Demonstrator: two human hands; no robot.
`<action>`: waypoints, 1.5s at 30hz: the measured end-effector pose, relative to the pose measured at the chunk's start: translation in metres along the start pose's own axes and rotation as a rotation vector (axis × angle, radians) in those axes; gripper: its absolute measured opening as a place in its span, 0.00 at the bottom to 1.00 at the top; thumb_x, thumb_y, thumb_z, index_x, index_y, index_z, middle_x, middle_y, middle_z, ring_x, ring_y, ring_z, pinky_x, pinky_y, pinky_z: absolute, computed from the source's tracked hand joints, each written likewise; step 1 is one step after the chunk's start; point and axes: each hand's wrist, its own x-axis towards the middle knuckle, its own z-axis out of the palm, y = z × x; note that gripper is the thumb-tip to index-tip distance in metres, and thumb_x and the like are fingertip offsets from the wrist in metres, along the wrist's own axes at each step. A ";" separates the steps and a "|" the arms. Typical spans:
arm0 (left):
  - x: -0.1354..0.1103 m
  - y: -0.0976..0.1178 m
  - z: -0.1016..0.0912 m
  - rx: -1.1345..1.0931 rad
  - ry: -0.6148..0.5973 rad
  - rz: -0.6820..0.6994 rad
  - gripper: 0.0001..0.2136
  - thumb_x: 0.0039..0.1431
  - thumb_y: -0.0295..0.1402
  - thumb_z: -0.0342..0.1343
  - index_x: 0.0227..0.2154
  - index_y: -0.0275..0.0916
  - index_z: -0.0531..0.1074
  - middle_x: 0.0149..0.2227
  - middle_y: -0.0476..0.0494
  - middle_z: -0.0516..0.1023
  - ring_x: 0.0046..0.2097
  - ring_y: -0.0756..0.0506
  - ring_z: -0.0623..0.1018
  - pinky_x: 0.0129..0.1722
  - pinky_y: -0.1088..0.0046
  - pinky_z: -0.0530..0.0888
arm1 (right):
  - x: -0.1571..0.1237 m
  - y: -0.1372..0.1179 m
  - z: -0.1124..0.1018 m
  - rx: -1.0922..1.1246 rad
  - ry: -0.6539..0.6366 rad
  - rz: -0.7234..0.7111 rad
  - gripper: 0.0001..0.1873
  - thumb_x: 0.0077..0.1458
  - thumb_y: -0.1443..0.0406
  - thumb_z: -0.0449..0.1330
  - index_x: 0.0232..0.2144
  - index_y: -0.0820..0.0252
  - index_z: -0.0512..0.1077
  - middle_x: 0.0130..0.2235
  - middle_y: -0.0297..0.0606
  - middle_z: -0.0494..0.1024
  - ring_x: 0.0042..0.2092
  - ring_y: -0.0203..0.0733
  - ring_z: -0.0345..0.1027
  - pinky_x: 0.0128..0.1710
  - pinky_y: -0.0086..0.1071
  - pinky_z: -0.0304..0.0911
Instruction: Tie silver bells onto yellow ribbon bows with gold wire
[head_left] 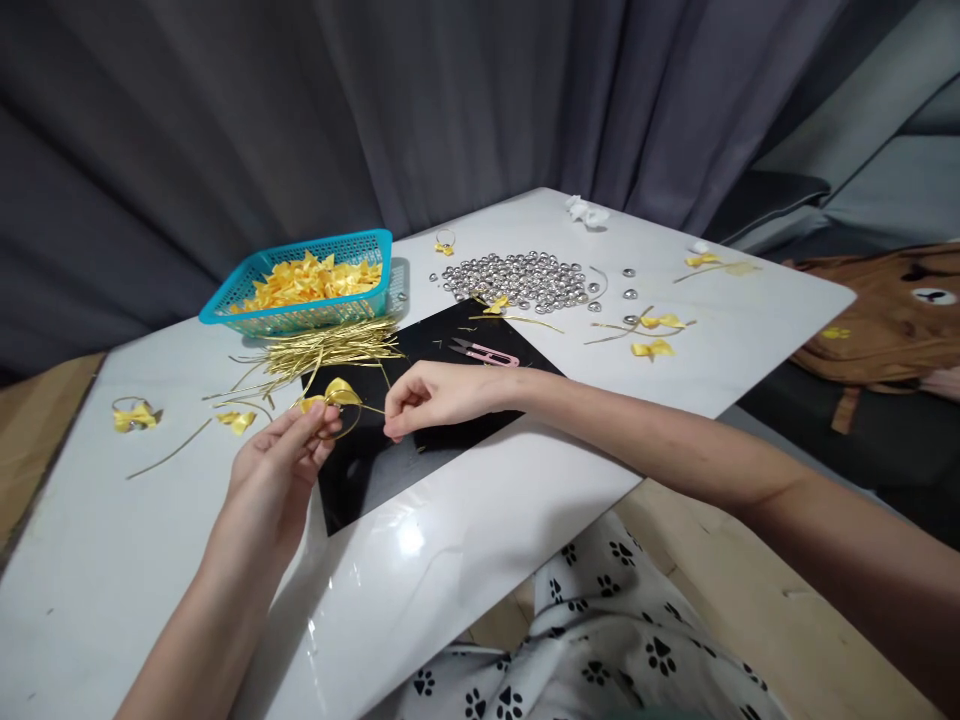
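My left hand pinches a yellow ribbon bow that has a loop of gold wire hanging below it. From the bow a straight end of the wire runs right to my right hand, whose thumb and fingers are closed on it. Both hands are raised over a black mat. Behind my right wrist, pink-handled thread snips lie on the mat. A bundle of gold wire strips rests beyond my left hand.
A teal basket of yellow bows stands at the back left. Silver beads are spread across the back of the white table. Loose bows with wire lie to the right. A finished-looking ring with a bow sits far left.
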 end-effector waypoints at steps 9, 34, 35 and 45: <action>0.010 -0.009 -0.006 0.026 0.083 0.044 0.04 0.40 0.27 0.66 0.21 0.35 0.76 0.24 0.49 0.76 0.27 0.55 0.73 0.24 0.88 0.68 | -0.023 -0.020 -0.045 -0.431 0.361 -0.152 0.12 0.56 0.68 0.56 0.22 0.65 0.71 0.50 0.44 0.70 0.53 0.40 0.60 0.54 0.36 0.52; -0.001 -0.025 0.001 0.490 -0.235 0.182 0.12 0.44 0.41 0.64 0.27 0.37 0.74 0.26 0.45 0.78 0.32 0.46 0.76 0.34 0.73 0.69 | -0.028 -0.058 -0.024 -0.070 0.409 -0.252 0.10 0.60 0.72 0.51 0.25 0.65 0.64 0.26 0.31 0.65 0.31 0.28 0.59 0.33 0.24 0.55; -0.001 -0.024 0.001 0.450 -0.204 0.176 0.13 0.44 0.41 0.65 0.27 0.37 0.74 0.26 0.45 0.78 0.32 0.46 0.76 0.35 0.73 0.69 | -0.030 -0.062 -0.019 -0.038 0.385 -0.291 0.10 0.60 0.72 0.51 0.26 0.65 0.64 0.28 0.32 0.67 0.33 0.28 0.60 0.35 0.24 0.57; 0.004 -0.004 -0.004 0.121 -0.077 0.080 0.09 0.41 0.35 0.67 0.22 0.37 0.75 0.25 0.49 0.74 0.28 0.53 0.71 0.27 0.81 0.68 | -0.020 -0.046 0.043 -0.227 -0.328 -0.237 0.10 0.58 0.75 0.49 0.26 0.63 0.64 0.30 0.34 0.71 0.30 0.31 0.62 0.33 0.24 0.57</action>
